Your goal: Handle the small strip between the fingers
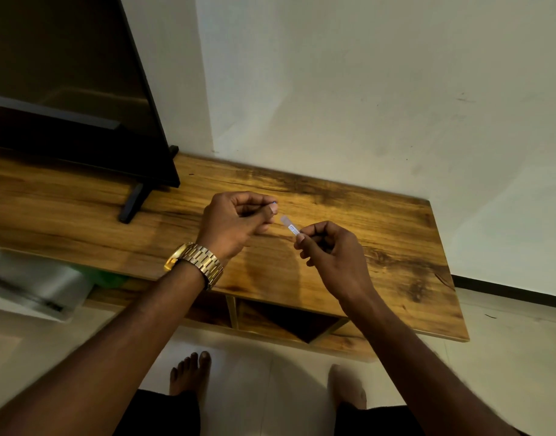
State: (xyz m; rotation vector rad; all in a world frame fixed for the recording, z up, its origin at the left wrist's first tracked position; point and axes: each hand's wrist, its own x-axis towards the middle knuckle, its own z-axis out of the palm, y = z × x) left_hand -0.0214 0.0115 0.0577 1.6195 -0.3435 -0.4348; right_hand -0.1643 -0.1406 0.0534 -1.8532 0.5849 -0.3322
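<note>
**A small strip between my hands**

Looking down from my head: my right hand [330, 256] pinches one end of a small pale strip [289, 225] between thumb and forefinger, the other fingers curled in. The strip sticks up and to the left, in the air above the wooden table [396, 234], with its free end just beside my left hand [235, 221]. My left hand has its fingers curled, the tips of thumb and forefinger pressed together on a tiny blue bit [274, 202]; I cannot tell what it is. A gold watch [196, 261] sits on my left wrist. A television [65, 89] stands on the table, well to the left.
</note>
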